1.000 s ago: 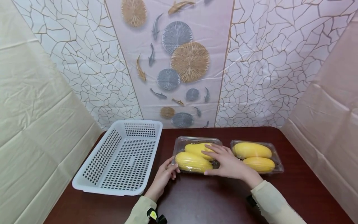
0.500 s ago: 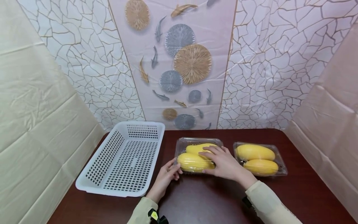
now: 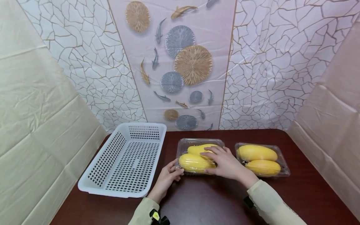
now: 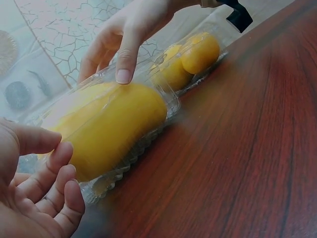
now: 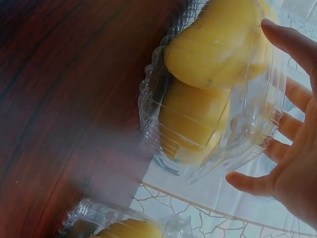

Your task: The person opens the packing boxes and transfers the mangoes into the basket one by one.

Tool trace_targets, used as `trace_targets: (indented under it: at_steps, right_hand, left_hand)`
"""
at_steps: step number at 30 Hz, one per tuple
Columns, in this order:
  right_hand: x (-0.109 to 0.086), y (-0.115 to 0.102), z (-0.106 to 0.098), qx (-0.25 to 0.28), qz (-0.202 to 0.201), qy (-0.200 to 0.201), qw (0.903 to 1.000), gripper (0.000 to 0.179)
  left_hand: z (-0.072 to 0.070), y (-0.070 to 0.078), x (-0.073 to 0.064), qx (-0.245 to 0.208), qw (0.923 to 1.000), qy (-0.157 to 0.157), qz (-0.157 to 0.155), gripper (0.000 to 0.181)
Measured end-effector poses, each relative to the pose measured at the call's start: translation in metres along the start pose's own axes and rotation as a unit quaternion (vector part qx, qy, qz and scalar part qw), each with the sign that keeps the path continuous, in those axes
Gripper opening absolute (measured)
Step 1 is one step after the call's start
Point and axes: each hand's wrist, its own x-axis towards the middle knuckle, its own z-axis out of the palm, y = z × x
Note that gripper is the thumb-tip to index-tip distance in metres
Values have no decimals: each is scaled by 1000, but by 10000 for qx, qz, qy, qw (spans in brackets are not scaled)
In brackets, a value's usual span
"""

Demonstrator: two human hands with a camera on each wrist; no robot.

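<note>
A clear plastic clamshell box (image 3: 182, 143) with two yellow mangoes (image 3: 194, 163) inside sits at the middle of the table, its lid lying over the fruit. My left hand (image 3: 166, 177) is at the box's left front corner; in the left wrist view, the thumb and index finger of that hand (image 4: 37, 186) pinch its edge. Over the right part of the lid lies my right hand (image 3: 228, 164), fingers spread and covering part of the back mango. In the right wrist view, the right hand (image 5: 297, 166) has its fingertips along the lid's surface and edge.
To the right stands a second clear box (image 3: 284, 168) holding two more mangoes (image 3: 256, 152). A white perforated plastic basket (image 3: 123, 193) occupies the table's left side. Behind the dark red wooden table (image 3: 194, 200) hangs a patterned cloth (image 3: 253, 62).
Both hands stay at the middle box with almost the same hold. The whole head view has shifted slightly, and the right hand's fingers sit a little further left on the lid.
</note>
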Motion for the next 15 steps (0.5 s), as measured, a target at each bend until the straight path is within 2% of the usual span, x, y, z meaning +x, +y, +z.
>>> trace_targets:
  at_steps: [15]
  right_hand:
    - [4, 2, -4, -143, -138, 180, 9996, 57]
  left_hand:
    - [3, 4, 3, 101, 9998, 190, -15, 68]
